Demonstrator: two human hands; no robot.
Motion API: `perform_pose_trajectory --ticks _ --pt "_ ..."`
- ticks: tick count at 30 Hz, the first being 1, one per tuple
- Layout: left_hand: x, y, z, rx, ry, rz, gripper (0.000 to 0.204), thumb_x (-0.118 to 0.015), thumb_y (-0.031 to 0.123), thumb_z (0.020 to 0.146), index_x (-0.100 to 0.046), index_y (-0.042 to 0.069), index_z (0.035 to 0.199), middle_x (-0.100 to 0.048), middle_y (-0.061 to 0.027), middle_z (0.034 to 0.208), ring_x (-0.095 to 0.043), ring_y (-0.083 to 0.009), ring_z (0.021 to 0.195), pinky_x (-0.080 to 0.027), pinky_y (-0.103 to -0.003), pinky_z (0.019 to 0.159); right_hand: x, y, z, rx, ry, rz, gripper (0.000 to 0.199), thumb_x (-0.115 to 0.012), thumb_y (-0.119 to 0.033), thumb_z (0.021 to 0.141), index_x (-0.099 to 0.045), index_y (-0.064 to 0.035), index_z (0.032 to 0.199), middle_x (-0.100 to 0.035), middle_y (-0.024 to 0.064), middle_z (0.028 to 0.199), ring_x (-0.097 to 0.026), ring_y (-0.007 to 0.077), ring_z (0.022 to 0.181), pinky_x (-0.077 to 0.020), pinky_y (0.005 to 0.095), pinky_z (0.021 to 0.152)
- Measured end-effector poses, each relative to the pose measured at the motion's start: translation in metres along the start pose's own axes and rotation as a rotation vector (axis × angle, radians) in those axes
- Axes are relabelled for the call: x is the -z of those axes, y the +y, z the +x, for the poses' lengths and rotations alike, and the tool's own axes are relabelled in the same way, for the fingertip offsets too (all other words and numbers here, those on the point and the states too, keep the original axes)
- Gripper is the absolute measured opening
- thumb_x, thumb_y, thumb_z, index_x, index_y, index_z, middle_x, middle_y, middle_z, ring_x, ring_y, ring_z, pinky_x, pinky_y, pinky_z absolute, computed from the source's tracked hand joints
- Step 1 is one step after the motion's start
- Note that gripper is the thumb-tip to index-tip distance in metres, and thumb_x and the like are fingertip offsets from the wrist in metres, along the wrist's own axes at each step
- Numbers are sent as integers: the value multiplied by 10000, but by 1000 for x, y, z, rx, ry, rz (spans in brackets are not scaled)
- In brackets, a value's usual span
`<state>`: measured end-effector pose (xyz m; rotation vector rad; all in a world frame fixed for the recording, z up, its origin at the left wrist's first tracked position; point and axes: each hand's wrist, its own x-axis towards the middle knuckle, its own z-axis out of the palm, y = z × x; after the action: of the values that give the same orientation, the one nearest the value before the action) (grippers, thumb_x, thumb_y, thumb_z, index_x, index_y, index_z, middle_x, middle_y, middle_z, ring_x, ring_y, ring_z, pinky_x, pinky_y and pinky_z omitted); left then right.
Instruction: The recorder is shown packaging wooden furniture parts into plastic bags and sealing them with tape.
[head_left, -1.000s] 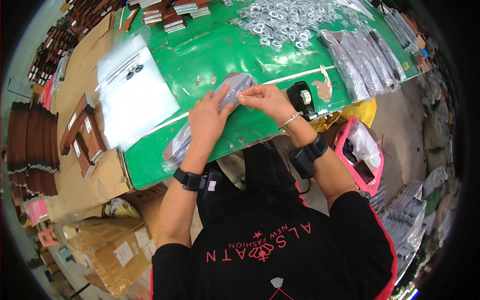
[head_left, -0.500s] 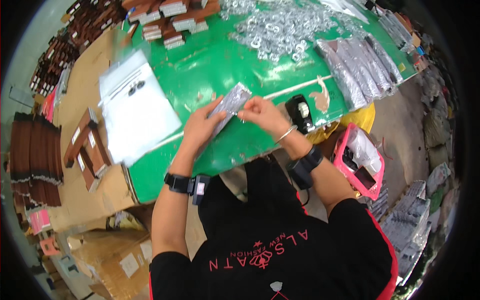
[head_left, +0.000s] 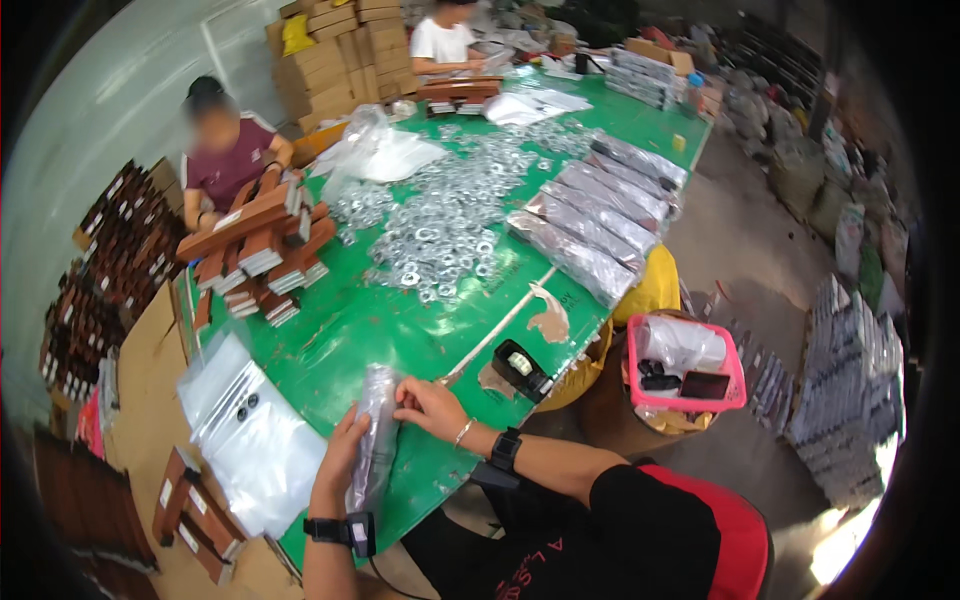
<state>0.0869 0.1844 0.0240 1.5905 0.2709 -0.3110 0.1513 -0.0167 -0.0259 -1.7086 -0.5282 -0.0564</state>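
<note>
My left hand (head_left: 342,450) is closed around the left side of a long, flat, dark piece in a clear plastic sleeve (head_left: 376,440). The sleeved piece stands out lengthwise over the green table near its front edge. At the sleeve's upper right edge, my right hand (head_left: 430,410) has its fingers bent in a pinch on the plastic; the fingertips are partly hidden. A stack of clear plastic bags (head_left: 255,440) lies left of my left hand, with small black rings (head_left: 246,405) on it. To the right of my right hand sits a black tape dispenser (head_left: 520,368).
Loose metal rings (head_left: 430,235) are heaped mid-table, beside a row of wrapped pieces (head_left: 590,225). Brown bars (head_left: 265,245) are piled at the left, where a co-worker (head_left: 225,150) handles them. Another person (head_left: 442,45) works at the far end. A pink basket (head_left: 740,385) stands off the right edge.
The view has swung upward, bringing two co-workers and the far table into sight. Both hands stay on the sleeved piece, now more upright in the picture.
</note>
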Motion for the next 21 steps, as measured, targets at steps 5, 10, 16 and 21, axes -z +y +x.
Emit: perform_pose_trajectory --ticks 5,10,16,21 --pt "5 22 -58 -58 -162 -203 621 -571 331 1006 -394 6 1505 -563 -109 1391 -549 -203 1250 -425 -328 1063 39 -63 -17 253 -12 -234 360 -795 -159 785 -601 -109 1084 -650 23 1056 -631 202 978 -479 365 825" --pt "-16 32 -85 39 -229 87 608 -584 274 999 -402 -18 1500 -540 -119 1420 -504 -196 1282 -367 -321 1092 110 -120 -42 520 -146 -415 675 -825 -217 749 -525 -143 1349 -481 98 1422 -503 300 1274 -435 442 971" --pt "-88 59 -94 -39 -336 91 600 -560 266 1015 -380 -24 1508 -516 -126 1446 -480 -206 1322 -352 -333 1116 158 -98 -68 71 -288 411 1001 -845 -266 800 -240 -93 1579 -305 106 1594 -419 256 1389 -372 457 1114" --pt "-149 98 -74 -224 -252 -241 578 -448 327 1076 -333 -35 1512 -497 -153 1465 -514 -233 1309 -396 -379 1111 198 -72 -99 22 -158 524 942 -799 -205 855 -218 -95 1588 -299 111 1596 -435 260 1388 -401 442 1100"
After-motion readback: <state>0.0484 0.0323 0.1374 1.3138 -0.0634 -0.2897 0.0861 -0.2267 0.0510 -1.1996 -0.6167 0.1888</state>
